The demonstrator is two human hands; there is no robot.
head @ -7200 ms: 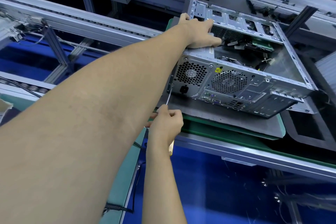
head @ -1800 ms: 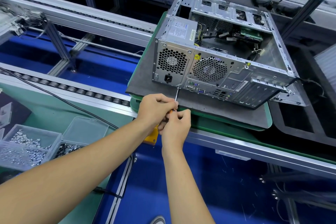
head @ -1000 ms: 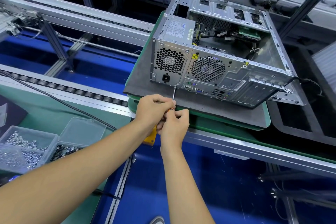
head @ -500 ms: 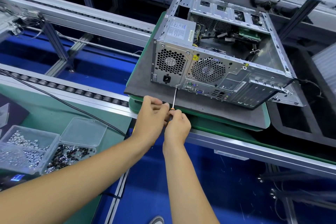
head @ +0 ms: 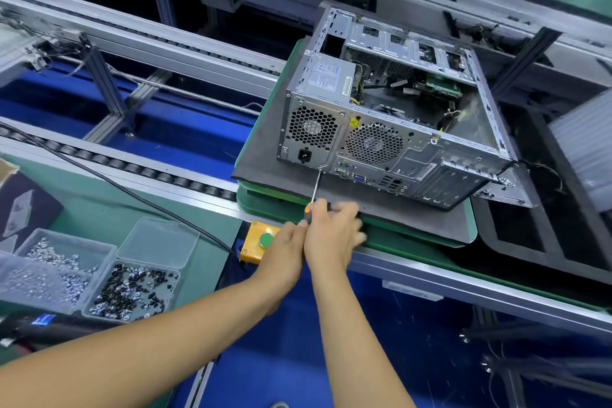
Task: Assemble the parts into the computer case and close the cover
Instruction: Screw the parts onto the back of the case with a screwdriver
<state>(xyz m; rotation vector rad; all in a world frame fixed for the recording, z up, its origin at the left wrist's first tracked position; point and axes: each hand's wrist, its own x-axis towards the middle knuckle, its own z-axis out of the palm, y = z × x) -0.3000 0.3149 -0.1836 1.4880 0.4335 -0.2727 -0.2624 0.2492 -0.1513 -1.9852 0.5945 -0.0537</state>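
While the right hand [head: 331,235] grips the screwdriver [head: 314,190], tip at the rear panel of the open computer case [head: 390,116] on its grey pad [head: 381,209], left hand [head: 281,255] alongside, grip unclear, clear bins hold silver screws [head: 49,272] and black screws [head: 132,290].

The scene was brightly and evenly lit from overhead, with a cool bluish cast. The silver computer case [head: 381,129] showed soft glare on its top rails, and its open interior was clearly readable. Shadows were faint and short, pooling darkest in the gaps behind the conveyor frame [head: 139,40]. The right hand [head: 331,235] was smeared by motion blur at the fingers, while the left hand [head: 281,255] stayed sharper. Wide-angle distortion bent the straight rails toward the edges, and the far right edge looked soft and washed out.
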